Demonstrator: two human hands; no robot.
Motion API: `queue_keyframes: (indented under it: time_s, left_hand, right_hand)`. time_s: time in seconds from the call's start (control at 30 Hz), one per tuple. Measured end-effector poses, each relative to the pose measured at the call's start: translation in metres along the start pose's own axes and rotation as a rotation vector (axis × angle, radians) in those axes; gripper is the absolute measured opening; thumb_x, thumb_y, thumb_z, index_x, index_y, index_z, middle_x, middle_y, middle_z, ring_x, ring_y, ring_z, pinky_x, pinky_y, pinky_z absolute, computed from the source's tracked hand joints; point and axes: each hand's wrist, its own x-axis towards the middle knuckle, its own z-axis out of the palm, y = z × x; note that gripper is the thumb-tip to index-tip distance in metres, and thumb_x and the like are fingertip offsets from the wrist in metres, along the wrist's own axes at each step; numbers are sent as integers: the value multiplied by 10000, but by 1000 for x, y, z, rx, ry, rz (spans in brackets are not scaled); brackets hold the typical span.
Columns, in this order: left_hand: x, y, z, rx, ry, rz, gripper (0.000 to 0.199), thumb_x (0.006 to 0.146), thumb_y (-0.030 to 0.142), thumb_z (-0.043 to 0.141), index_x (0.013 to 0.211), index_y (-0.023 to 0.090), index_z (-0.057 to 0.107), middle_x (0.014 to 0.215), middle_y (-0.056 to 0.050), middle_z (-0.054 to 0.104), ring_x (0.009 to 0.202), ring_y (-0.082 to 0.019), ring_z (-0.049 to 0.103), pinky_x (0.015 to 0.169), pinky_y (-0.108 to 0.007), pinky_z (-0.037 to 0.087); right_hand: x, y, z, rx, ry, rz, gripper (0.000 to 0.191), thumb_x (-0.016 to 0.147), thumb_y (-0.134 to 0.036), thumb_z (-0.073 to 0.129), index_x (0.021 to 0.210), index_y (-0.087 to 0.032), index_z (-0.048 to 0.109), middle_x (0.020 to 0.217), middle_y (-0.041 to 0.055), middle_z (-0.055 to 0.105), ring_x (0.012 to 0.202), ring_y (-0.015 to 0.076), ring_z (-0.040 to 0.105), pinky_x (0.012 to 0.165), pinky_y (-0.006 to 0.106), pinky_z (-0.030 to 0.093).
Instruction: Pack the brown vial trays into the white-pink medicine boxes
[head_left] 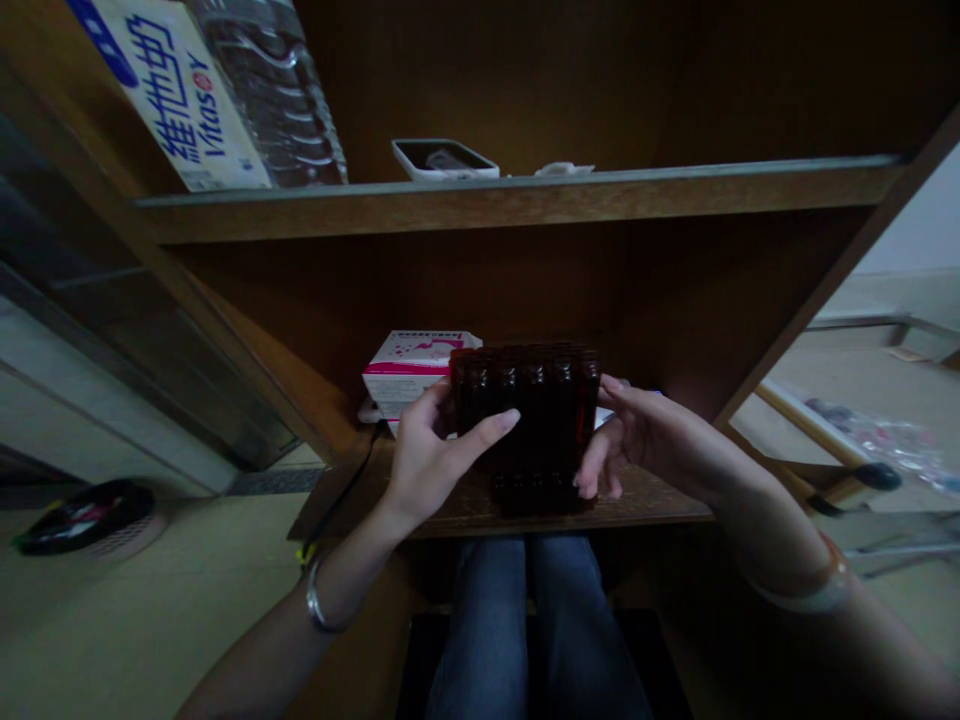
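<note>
A block of dark amber vials [536, 420], packed side by side in rows, stands on the lower wooden shelf. My left hand [442, 440] grips its left side, the thumb lying across the front and the fingers partly hidden round the edge. At the right side, my right hand [626, 430] closes on the block, with one finger near the upper edge and others curled by the lower front. Behind my left hand sits a white and pink box [416, 360].
The upper shelf edge [525, 205] runs above my hands. On that shelf are a Vitasoy carton [187, 100], a clear plastic bottle pack [277, 90] and a small white tray [446, 160]. A black-lined basket [90, 520] stands on the floor at left.
</note>
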Motion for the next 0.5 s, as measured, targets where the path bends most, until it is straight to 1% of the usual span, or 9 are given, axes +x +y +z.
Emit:
queue_keyframes:
  time_s: [0.1,0.2,0.23,0.3,0.33,0.37,0.4,0.43,0.5]
  left_hand:
    - [2,-4,1,-88,-32,-49,364,717,402,826,957,157,706,977,-32,754,912,-183,672,817,-262,533]
    - [5,-10,0,-152,-45,-73,326,749,392,805,976,171,727,977,-14,754,912,-164,665,814,-239,518]
    - [5,-11,0,-173,-45,-87,334,751,394,803,991,172,730,997,-16,755,923,-167,666,825,-244,516]
    - [6,-11,-1,-210,-46,-114,344,749,403,800,992,169,735,1021,-25,758,932,-174,669,843,-256,513]
    - [7,-11,0,-226,-48,-125,339,746,407,800,978,168,738,1019,-26,760,924,-172,670,847,-257,510]
    - [7,-10,0,-241,-49,-136,329,743,411,800,957,167,742,998,-24,762,903,-167,670,842,-255,509]
    - [6,-8,0,-253,-51,-153,316,741,414,800,929,166,744,963,-21,764,873,-161,669,824,-253,509]
    - [6,-7,1,-264,-53,-177,305,741,418,797,901,164,744,922,-18,763,842,-158,667,797,-252,509]
    - [3,-4,4,-288,-66,-242,297,741,424,790,865,159,738,865,-21,758,798,-165,669,740,-262,514]
  right_hand:
    - [0,-1,0,-38,3,13,605,895,-611,519,605,-122,728,638,129,748,529,172,684,504,243,525]
    - [-1,-1,-3,-36,17,0,503,890,-557,554,656,-139,707,601,109,736,481,177,665,482,261,521]
    - [-1,0,-4,-44,25,-10,461,890,-541,557,732,-138,716,585,98,729,462,180,655,471,268,518]
    - [-1,3,-7,-111,64,-46,424,898,-494,552,1025,-122,710,553,62,705,445,184,639,464,282,515]
    - [-1,4,-8,-175,104,-84,472,906,-463,545,1210,-116,645,551,40,695,450,183,633,468,287,517]
    - [-1,6,-8,-264,156,-136,547,918,-425,535,1374,-122,531,576,25,693,471,180,632,483,291,523]
    - [0,9,-9,-379,216,-200,626,926,-377,529,1491,-144,394,636,22,705,514,177,639,514,297,537]
    - [1,11,-10,-514,281,-277,701,925,-324,529,1558,-179,265,740,36,725,583,177,654,565,307,555]
    - [4,17,-11,-807,406,-451,827,892,-215,539,1598,-255,109,1069,93,718,822,205,690,712,351,586]
